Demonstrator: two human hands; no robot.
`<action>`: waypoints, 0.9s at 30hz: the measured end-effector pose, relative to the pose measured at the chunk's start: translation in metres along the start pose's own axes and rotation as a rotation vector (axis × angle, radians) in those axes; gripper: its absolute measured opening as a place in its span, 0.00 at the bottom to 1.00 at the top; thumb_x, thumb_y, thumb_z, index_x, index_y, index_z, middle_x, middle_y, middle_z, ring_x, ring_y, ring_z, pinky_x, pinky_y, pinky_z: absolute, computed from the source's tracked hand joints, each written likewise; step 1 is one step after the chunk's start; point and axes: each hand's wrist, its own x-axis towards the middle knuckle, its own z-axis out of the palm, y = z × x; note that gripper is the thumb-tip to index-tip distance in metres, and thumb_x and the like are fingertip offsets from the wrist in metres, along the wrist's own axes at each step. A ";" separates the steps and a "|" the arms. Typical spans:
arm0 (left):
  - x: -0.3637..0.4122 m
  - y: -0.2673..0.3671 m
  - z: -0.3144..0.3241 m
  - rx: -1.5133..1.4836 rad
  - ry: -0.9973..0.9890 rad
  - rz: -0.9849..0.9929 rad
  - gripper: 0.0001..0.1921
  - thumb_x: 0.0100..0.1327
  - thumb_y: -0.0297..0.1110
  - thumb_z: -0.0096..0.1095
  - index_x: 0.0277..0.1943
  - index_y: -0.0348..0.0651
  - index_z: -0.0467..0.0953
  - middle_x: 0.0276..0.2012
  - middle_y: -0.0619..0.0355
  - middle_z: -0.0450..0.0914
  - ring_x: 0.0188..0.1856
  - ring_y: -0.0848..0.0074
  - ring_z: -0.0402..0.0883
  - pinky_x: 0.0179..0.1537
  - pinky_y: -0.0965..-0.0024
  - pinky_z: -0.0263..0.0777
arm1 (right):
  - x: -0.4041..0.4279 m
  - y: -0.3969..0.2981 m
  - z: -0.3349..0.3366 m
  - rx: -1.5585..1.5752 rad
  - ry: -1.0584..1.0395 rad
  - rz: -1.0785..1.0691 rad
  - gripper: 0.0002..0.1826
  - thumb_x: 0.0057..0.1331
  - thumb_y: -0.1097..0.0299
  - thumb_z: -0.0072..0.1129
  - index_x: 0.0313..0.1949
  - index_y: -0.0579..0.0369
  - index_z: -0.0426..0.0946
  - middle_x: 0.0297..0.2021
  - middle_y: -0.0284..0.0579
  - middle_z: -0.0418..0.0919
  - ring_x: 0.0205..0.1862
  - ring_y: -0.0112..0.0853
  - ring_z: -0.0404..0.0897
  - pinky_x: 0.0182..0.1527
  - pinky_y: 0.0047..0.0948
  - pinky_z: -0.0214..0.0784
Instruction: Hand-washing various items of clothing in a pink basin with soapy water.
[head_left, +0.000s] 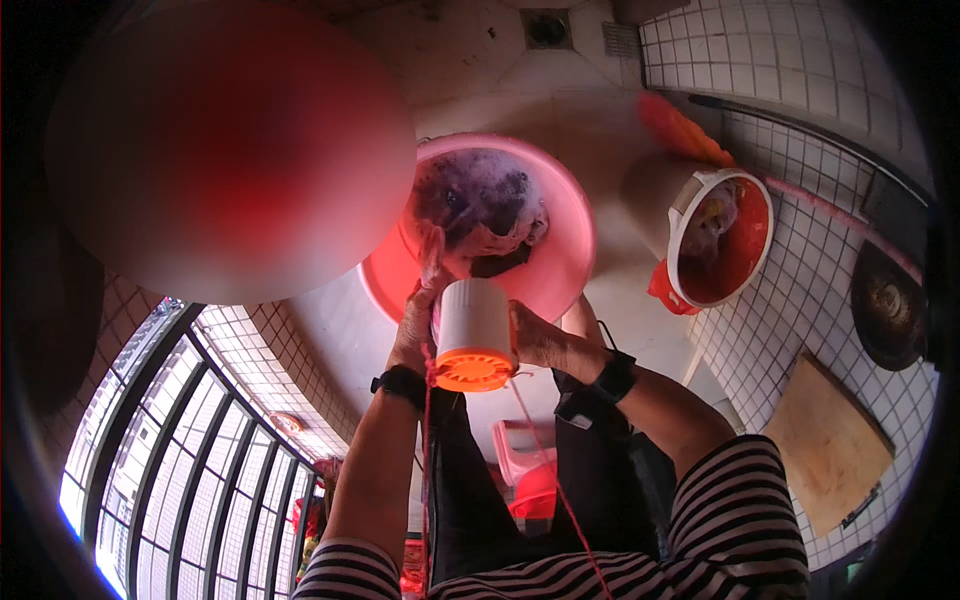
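A pink plastic basin (574, 225) stands before me on the floor, with dark and pale wet cloth (499, 236) and suds in it. My left hand (416, 319) is at the basin's near side, beside a white cylindrical device (474, 311) with an orange vented end. A pale strip reaches from its fingertips towards the cloth; I cannot tell if it is gripped. My right hand (536, 334) is on the device's other side, its fingers partly hidden behind it. Red cords (551, 469) run from near the device up towards my body. Both wrists wear dark bands.
At the right a white-rimmed bucket (675, 255), red inside, holds some cloth. A wooden board (825, 442) and a dark round pan-like object (889, 307) are by the tiled wall. Barred railing (202, 465) lies left. A pink stool (517, 446) is beneath me. A blurred patch hides the upper left.
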 end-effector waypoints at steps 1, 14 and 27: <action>-0.001 -0.003 -0.001 0.004 0.009 -0.005 0.18 0.59 0.34 0.52 0.52 0.43 0.64 0.38 0.53 0.74 0.36 0.68 0.75 0.36 0.68 0.71 | -0.005 0.004 -0.005 0.011 0.002 0.002 0.13 0.48 0.78 0.54 0.36 0.64 0.72 0.32 0.47 0.77 0.34 0.29 0.75 0.41 0.27 0.66; -0.016 -0.009 -0.005 0.080 0.122 0.066 0.32 0.56 0.49 0.53 0.58 0.36 0.59 0.55 0.49 0.67 0.57 0.62 0.66 0.59 0.59 0.58 | 0.035 0.039 -0.040 0.983 0.485 0.128 0.16 0.55 0.64 0.57 0.43 0.53 0.71 0.36 0.35 0.76 0.37 0.26 0.73 0.44 0.25 0.64; -0.031 -0.014 0.031 0.150 -0.122 0.256 0.28 0.64 0.52 0.39 0.57 0.37 0.62 0.55 0.52 0.68 0.55 0.65 0.67 0.59 0.62 0.56 | 0.058 0.047 -0.016 1.302 0.246 0.048 0.18 0.57 0.58 0.57 0.46 0.45 0.71 0.39 0.30 0.74 0.38 0.24 0.74 0.42 0.24 0.65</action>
